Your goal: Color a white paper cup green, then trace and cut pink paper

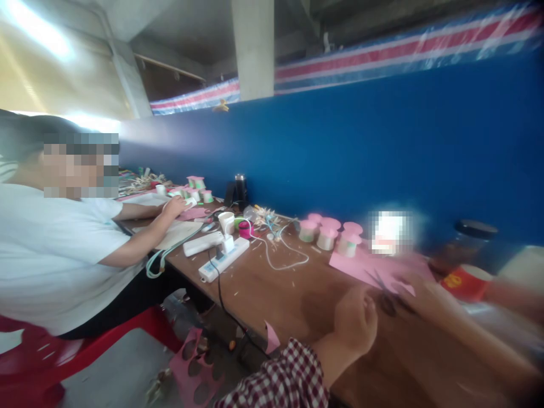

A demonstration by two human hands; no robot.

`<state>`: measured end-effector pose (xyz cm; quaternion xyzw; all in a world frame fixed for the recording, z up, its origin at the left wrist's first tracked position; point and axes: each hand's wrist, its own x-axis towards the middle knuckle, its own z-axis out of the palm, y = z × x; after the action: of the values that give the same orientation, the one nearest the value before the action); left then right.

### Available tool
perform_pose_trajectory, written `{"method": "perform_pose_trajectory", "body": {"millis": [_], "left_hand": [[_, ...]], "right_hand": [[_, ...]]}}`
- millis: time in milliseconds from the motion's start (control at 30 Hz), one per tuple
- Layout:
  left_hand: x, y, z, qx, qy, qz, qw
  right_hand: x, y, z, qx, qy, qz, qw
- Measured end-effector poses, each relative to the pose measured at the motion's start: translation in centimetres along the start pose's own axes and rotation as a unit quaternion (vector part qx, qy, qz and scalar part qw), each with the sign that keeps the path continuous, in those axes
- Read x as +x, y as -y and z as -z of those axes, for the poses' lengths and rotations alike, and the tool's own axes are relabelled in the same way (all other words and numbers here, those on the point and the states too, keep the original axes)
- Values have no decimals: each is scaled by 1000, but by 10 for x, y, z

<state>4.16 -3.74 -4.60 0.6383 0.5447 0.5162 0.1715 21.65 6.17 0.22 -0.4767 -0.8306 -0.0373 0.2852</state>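
Observation:
My left hand (355, 320), in a checked sleeve, hovers over the brown table (276, 294) with its fingers curled into a fist. What it holds, if anything, is hidden. Just to its right lie dark scissors (389, 297) over a pink paper sheet (357, 263). My right hand (427, 289) is smeared by motion. It reaches in from the lower right, and its fingers appear closed at the scissors' handles.
A co-worker in a white shirt (51, 255) sits at the left on a red chair (85, 351), hands on the table. A power strip (223, 258), a white cable (284, 255), pink-lidded cups (327, 232), a dark-lidded jar (463, 249) and a red cup (465, 280) stand about. Pink paper with holes (193, 368) lies on the floor.

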Motion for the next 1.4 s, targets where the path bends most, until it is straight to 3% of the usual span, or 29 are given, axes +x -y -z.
{"method": "perform_pose_trajectory", "body": {"millis": [100, 233, 367, 467, 767, 967, 1400], "left_hand": [[2, 4, -1, -13, -5, 10, 1000], [4, 12, -6, -38, -20, 47, 998], [5, 16, -9, -49, -20, 66, 996], [6, 15, -8, -50, -11, 61, 997], [10, 16, -8, -51, 23, 64, 996], [11, 15, -6, -54, 48, 73, 995], [11, 14, -8, -32, 62, 89, 994]], "right_hand": [[13, -10, -9, -43, 61, 30, 997], [29, -25, -25, -65, 63, 22, 996], [39, -31, -38, -58, 67, -37, 995], [45, -27, -40, -50, 82, -75, 993], [58, -11, -28, -33, 51, -85, 995], [64, -11, -43, -52, 37, -111, 992], [115, 23, -71, -45, 48, -49, 997]]}}
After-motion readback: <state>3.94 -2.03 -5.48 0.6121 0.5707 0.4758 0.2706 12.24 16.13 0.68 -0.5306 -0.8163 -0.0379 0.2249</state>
